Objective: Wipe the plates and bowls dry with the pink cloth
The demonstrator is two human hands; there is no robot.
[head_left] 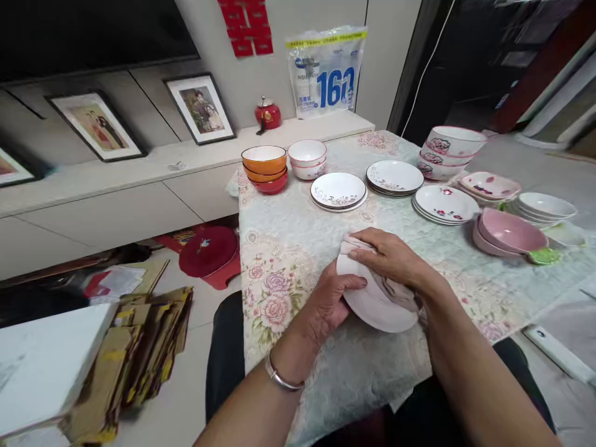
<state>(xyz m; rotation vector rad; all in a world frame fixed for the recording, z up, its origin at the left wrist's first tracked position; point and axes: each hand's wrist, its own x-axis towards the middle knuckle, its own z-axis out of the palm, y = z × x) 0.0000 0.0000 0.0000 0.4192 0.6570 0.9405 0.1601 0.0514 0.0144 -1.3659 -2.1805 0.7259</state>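
Note:
A white plate (375, 309) is held tilted over the near part of the table. My left hand (331, 299) grips its left side, with the thumb lying across the face. My right hand (393, 256) is closed on a pale pinkish cloth (399, 293), pressed over the plate's upper and right rim. Part of the plate is hidden under the cloth and fingers. Beyond my hands stand a stack of floral white plates (338, 190), a second plate stack (395, 176) and a third with red flowers (446, 203).
Orange and red bowls (264, 160) and white bowls (307, 152) are stacked at the table's far left. Large floral bowls (451, 146), pink bowls (512, 231) and small white dishes (546, 205) crowd the right. A red stool (208, 251) and flattened cardboard (116, 366) lie left of the table (274, 273).

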